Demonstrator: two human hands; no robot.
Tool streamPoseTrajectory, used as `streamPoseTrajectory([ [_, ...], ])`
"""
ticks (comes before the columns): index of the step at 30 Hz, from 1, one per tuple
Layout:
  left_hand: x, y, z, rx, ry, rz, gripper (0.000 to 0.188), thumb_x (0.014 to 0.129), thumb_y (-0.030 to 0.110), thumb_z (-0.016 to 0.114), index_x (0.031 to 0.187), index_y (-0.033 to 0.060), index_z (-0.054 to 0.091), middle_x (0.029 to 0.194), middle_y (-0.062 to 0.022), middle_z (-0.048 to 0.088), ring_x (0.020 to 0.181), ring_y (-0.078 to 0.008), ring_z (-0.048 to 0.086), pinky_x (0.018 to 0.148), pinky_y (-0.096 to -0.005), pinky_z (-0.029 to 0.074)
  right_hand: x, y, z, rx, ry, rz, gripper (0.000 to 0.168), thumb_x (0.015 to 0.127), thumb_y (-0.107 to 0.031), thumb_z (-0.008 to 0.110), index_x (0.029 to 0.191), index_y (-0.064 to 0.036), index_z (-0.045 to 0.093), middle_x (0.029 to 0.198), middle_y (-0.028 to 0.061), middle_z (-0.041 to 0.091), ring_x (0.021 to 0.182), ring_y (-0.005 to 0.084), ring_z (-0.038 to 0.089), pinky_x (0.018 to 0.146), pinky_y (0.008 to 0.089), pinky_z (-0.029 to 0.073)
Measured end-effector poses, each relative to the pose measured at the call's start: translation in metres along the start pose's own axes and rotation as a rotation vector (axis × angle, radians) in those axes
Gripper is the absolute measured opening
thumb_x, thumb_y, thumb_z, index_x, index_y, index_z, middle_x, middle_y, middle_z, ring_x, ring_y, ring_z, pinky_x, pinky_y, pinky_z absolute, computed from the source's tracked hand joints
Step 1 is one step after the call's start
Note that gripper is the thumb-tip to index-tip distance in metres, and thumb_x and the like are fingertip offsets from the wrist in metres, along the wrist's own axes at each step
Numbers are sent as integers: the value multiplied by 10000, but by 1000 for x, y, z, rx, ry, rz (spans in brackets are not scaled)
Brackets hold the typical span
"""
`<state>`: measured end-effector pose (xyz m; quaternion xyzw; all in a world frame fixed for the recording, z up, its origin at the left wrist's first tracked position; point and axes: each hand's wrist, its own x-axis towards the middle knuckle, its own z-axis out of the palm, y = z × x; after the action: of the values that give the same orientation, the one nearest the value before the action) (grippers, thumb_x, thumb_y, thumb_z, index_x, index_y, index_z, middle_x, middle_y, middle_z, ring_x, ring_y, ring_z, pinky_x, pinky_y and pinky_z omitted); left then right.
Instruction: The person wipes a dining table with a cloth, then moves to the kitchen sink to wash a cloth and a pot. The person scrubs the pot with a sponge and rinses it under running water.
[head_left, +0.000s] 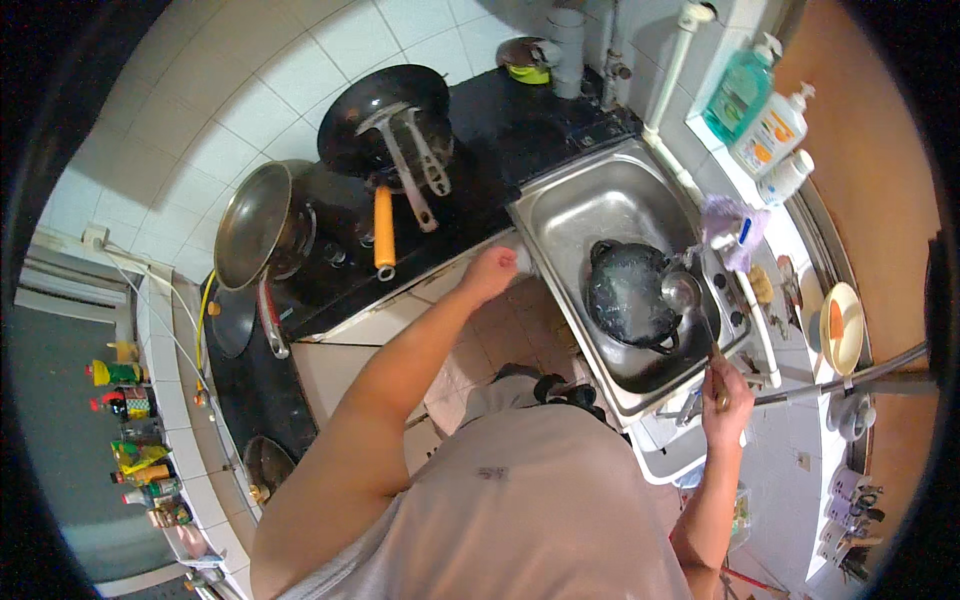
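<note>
My right hand (726, 401) is closed around the handle of a metal ladle (681, 289). The ladle's bowl lies over the right side of a black two-handled pot (630, 296), wet and marked with whitish streaks. That pot sits inside a stainless steel sink (611, 206); which way up it is, I cannot tell. My left hand (491, 271) is by the sink's left rim, in front of the black counter, with its fingers curled. A blurred whitish thing shows just beyond those fingers, and whether they hold it is unclear.
On the stove counter (480, 165) are a black wok (397, 105), two metal utensils (409, 165) and a frying pan (255, 225); handles reach its front edge. Soap bottles (765, 131), a purple cloth (731, 225) and a cream bowl (844, 330) line the right ledge.
</note>
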<state>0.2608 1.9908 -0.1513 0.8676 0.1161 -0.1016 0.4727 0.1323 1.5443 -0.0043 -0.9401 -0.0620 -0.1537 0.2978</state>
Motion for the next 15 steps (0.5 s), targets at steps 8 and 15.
streamPoseTrajectory([
  [8, -11, -13, 28, -91, -58, 104, 199, 871, 141, 661, 1043, 41, 673, 951, -88, 712, 877, -202, 666, 812, -339, 531, -31, -46, -13, -303, -70, -42, 300, 786, 32, 646, 1072, -59, 655, 1205, 258, 647, 982, 417, 682, 777, 410, 568],
  [15, -6, -27, 43, -61, -87, 105, 200, 845, 120, 616, 1025, 66, 682, 989, -103, 717, 936, -265, 681, 824, -372, 534, -67, -70, -4, -243, 24, -129, 347, 780, 47, 649, 1107, -66, 661, 1220, 288, 629, 1017, 419, 677, 790, 412, 568],
])
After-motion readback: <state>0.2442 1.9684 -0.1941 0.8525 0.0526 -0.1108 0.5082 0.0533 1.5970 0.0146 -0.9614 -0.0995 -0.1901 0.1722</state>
